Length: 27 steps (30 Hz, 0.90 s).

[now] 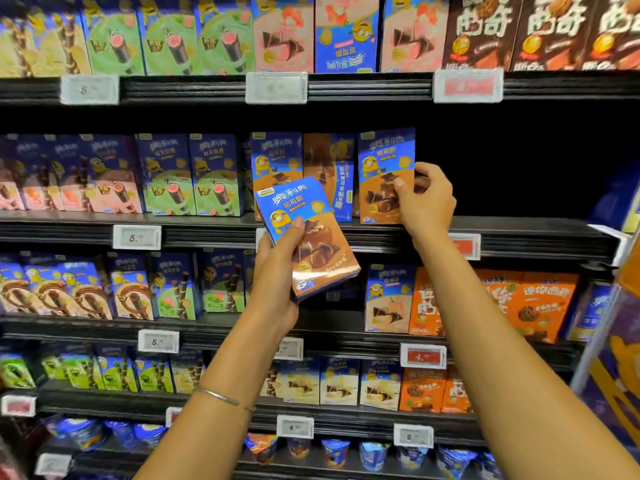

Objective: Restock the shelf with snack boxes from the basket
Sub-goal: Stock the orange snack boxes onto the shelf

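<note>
My left hand (278, 271) grips a blue and brown snack box (311, 244), tilted, in front of the second shelf (519, 237). My right hand (424, 202) pinches the right edge of a matching box (382, 174) that stands upright on that shelf. Two more boxes of the same kind (277, 157) stand just left of it, one turned sideways (329, 168). To the right of the held upright box the shelf is dark and bare. No basket is in view.
Rows of snack boxes fill the shelves above, left and below, with price tags (136, 237) on the shelf edges. Orange boxes (540, 303) stand on the shelf below right. A purple and orange display (620, 375) juts in at the right edge.
</note>
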Motion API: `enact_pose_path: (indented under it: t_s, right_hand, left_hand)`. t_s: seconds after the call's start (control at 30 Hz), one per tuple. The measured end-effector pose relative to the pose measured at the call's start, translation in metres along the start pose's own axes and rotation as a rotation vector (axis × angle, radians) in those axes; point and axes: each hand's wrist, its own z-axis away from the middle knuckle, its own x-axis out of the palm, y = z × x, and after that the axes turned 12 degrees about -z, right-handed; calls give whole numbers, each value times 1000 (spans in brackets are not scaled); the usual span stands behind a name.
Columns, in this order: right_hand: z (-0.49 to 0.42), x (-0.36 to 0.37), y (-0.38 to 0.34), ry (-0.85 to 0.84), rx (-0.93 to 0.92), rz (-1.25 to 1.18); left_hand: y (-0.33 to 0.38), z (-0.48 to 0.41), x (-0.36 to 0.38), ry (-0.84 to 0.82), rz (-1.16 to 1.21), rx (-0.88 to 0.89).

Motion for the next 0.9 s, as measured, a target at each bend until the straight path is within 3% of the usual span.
enact_pose_path:
  t_s: [0.2,0.4,0.73,0.9]
  right_hand:
    - [-3,9,8,7,-33,225]
    - [-5,19,13,-95,-15,386]
    - [-11,32,25,-63,-14,476]
    - [-9,29,18,-73,36,403]
  left_hand:
    - [3,-4,4,15,-14,4]
    - [6,-6,3,11,-17,-2]
    - [9,-8,3,-1,-37,15]
    - [9,-8,3,-2,-53,18]
